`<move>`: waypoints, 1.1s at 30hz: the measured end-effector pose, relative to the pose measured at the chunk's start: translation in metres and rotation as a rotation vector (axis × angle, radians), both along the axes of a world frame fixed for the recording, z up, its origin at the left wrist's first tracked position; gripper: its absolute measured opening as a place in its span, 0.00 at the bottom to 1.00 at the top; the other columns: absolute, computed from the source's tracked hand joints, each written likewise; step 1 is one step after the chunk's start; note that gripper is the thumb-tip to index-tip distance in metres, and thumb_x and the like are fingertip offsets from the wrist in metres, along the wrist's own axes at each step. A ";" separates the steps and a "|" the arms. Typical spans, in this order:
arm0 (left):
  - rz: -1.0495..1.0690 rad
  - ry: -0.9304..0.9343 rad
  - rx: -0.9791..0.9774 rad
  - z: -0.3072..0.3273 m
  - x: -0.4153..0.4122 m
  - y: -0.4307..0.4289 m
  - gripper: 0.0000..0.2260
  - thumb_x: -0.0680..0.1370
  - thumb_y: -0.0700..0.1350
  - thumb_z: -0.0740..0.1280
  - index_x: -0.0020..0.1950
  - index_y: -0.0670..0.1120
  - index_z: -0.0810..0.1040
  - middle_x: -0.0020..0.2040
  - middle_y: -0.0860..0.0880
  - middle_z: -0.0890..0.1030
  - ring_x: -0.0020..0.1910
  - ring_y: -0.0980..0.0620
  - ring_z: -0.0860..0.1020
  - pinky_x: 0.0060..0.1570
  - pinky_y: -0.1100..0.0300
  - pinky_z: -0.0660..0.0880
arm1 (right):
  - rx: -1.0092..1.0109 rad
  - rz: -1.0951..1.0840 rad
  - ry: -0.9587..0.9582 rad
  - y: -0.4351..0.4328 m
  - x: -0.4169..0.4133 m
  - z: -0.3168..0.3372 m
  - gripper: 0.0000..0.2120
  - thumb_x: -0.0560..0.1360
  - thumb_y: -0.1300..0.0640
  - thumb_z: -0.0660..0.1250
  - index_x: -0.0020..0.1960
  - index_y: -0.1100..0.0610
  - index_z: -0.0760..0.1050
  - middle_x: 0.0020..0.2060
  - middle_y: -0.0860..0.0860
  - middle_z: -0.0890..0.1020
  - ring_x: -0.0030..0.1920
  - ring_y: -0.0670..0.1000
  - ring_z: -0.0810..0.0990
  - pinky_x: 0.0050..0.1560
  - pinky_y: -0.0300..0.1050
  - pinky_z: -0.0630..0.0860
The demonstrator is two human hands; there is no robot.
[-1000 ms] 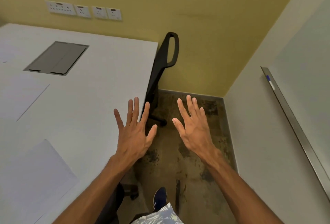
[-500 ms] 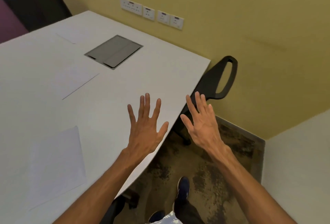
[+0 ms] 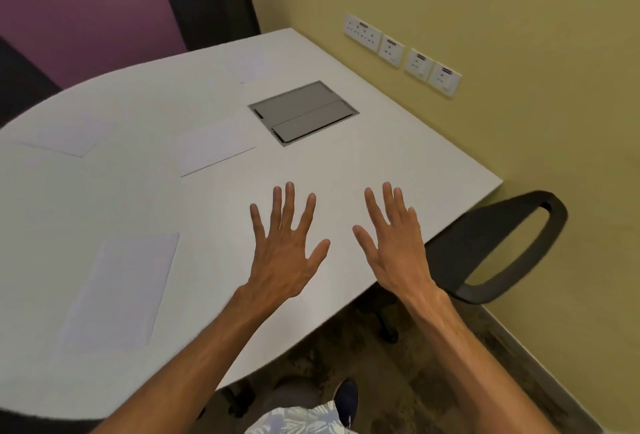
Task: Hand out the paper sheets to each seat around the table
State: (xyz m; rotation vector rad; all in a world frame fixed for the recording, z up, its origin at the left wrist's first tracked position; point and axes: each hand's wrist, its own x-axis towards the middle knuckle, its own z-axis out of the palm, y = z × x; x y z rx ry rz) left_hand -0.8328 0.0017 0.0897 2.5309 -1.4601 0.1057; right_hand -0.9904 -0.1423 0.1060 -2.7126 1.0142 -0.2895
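Note:
Both of my hands hover palm-down over the near right part of the white table (image 3: 398, 156), fingers spread and holding nothing. My left hand (image 3: 285, 253) is beside my right hand (image 3: 394, 246). Several white paper sheets lie flat on the table: one near the front left (image 3: 121, 288), one in the middle (image 3: 214, 148), one at the far left (image 3: 65, 137) and one at the far side (image 3: 252, 68). None of them touches my hands.
A grey cable hatch (image 3: 303, 113) is set into the table top. A black chair (image 3: 211, 5) stands at the far side, another chair's armrest (image 3: 502, 253) sticks out at the right corner. Wall sockets (image 3: 401, 52) line the yellow wall.
The view has swung left from the floor and wall corner onto the table. More sheets and the far chair have come into sight. Both hands stay spread and empty.

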 end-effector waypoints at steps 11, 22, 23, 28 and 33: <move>0.246 0.050 0.067 0.002 0.038 -0.031 0.37 0.79 0.70 0.44 0.82 0.54 0.38 0.82 0.44 0.33 0.80 0.43 0.32 0.76 0.35 0.36 | 0.039 0.214 -0.092 -0.071 0.077 -0.014 0.32 0.84 0.38 0.49 0.82 0.45 0.39 0.82 0.50 0.38 0.81 0.51 0.35 0.80 0.57 0.41; 0.374 0.148 0.048 -0.025 0.153 -0.059 0.37 0.79 0.69 0.46 0.82 0.54 0.39 0.81 0.45 0.34 0.80 0.44 0.33 0.77 0.37 0.38 | 0.081 0.337 -0.052 -0.114 0.219 -0.037 0.32 0.84 0.39 0.50 0.82 0.47 0.43 0.82 0.51 0.41 0.81 0.52 0.38 0.80 0.55 0.42; 0.383 0.156 0.045 -0.029 0.167 -0.063 0.37 0.79 0.69 0.46 0.82 0.54 0.39 0.81 0.45 0.34 0.80 0.44 0.33 0.77 0.38 0.37 | 0.085 0.345 -0.035 -0.117 0.235 -0.040 0.32 0.84 0.39 0.50 0.82 0.47 0.42 0.82 0.51 0.41 0.81 0.52 0.38 0.80 0.56 0.42; 0.472 0.164 0.080 -0.050 0.240 -0.078 0.37 0.78 0.69 0.46 0.82 0.53 0.40 0.82 0.44 0.35 0.80 0.43 0.34 0.78 0.38 0.37 | 0.105 0.383 0.037 -0.138 0.316 -0.060 0.32 0.83 0.38 0.49 0.82 0.47 0.42 0.82 0.52 0.42 0.82 0.53 0.39 0.80 0.58 0.44; 0.547 0.184 0.141 -0.086 0.310 -0.088 0.38 0.77 0.68 0.41 0.82 0.51 0.38 0.82 0.43 0.35 0.81 0.42 0.34 0.78 0.38 0.39 | 0.129 0.437 0.094 -0.159 0.389 -0.090 0.32 0.84 0.41 0.51 0.83 0.49 0.45 0.82 0.54 0.46 0.82 0.56 0.43 0.80 0.60 0.49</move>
